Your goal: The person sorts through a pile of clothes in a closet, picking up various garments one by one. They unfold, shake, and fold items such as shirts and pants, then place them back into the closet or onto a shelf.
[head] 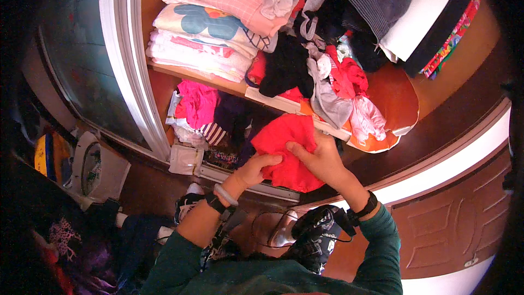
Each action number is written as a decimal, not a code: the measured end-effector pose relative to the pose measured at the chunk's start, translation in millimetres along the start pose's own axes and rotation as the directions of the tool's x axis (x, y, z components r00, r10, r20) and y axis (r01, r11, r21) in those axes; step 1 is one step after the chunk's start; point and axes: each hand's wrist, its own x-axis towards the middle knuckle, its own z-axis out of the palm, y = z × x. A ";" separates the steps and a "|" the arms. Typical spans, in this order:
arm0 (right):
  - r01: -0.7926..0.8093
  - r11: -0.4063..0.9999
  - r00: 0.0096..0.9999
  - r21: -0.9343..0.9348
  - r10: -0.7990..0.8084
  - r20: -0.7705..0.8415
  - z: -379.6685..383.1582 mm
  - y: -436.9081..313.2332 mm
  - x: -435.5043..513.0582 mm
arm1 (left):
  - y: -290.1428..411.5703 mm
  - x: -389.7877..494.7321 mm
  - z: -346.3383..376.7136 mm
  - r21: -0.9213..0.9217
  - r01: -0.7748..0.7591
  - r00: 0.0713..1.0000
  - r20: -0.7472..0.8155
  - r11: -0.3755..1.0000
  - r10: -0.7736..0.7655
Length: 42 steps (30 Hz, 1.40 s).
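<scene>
Between my two hands a piece of red cloth (288, 147) is spread out, in front of the wardrobe shelf. My left hand (256, 170) grips its lower left part, thumb on top and fingers hidden behind the fabric. On the right side my right hand (317, 155) pinches it, also with the thumb over the front. Just beyond lie a grey garment (327, 98), a pink satiny garment (368, 119) and crumpled red clothing (348, 76), on and around an orange box (393, 90). Black cloth (286, 65) lies to their left.
Folded bedding (221, 12) is stacked on the shelf board (196, 74). Bright pink clothing (198, 102) sits in the lower compartment. Hanging clothes (425, 12) fill the upper right. A sliding door frame (135, 69) bounds the left; a bag (118, 168) stands on the floor.
</scene>
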 end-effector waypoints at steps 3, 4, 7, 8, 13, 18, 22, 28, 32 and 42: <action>-0.135 0.959 0.968 0.248 0.181 -0.173 -14.1 1.4 16.1 | 8.7 13.6 15.3 -0.436 0.039 0.998 -0.021 0.899 -0.053; -0.069 0.962 0.959 0.265 0.138 -0.248 -25.4 4.6 31.2 | 14.8 17.8 17.9 -0.498 0.025 1.000 0.005 0.867 -0.026; 0.171 0.872 0.903 0.459 0.047 -0.426 -47.8 23.0 99.7 | 31.8 26.5 18.9 -0.350 0.058 0.994 0.107 0.935 -0.022; 0.100 0.862 0.906 0.497 0.127 -0.404 -50.2 32.2 126.5 | 33.2 27.9 20.7 -0.334 0.090 0.995 0.076 0.938 -0.068; 0.149 0.961 0.754 -0.233 -0.263 -0.602 -3.8 82.5 225.6 | 28.3 29.0 18.4 -0.240 0.210 0.976 0.101 0.948 -0.190; -0.169 0.822 0.985 -0.543 0.129 -0.112 27.3 96.6 247.3 | 18.5 29.4 18.2 -0.149 0.287 0.954 0.130 0.946 -0.269; -0.034 0.879 0.996 -0.475 -0.007 -0.086 0.9 92.9 227.3 | 19.2 29.9 20.3 -0.035 0.316 0.941 0.141 0.948 -0.308; 0.010 0.942 0.924 -0.336 -0.137 -0.356 -85.1 134.6 148.2 | 26.3 27.8 18.7 0.112 0.326 0.923 0.176 0.939 -0.342; -0.149 0.958 0.969 -0.247 0.092 -0.228 -109.2 200.0 106.1 | 25.6 28.6 18.4 0.136 0.341 0.917 0.168 0.930 -0.361; -0.107 0.761 0.726 0.639 0.499 -0.473 -146.6 219.3 92.8 | 17.0 31.7 21.4 0.179 0.373 0.912 0.111 0.910 -0.395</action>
